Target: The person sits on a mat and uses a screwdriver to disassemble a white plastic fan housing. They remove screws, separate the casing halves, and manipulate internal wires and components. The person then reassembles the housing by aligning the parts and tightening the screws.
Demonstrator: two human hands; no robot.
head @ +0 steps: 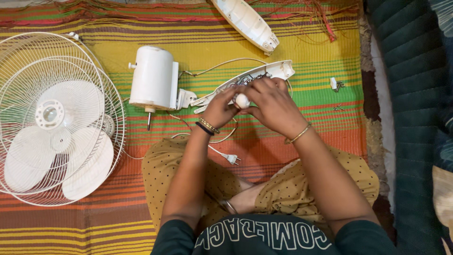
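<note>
I sit cross-legged on a striped mat. My left hand [221,107] and my right hand [271,105] meet over an opened white fan base half [278,70] with wiring inside. Between the fingers of both hands sits a small white round knob [242,100]; both hands grip it. The base half joins a white fan motor housing [152,78] lying on its side to the left, its shaft pointing toward me.
A white fan blade inside wire guards [56,118] lies at far left. A second white base cover [246,21] lies at the top. A white cord with plug [231,158] runs by my knee. Small screws and a white clip [336,85] lie right. A dark quilted cushion [415,94] borders the mat.
</note>
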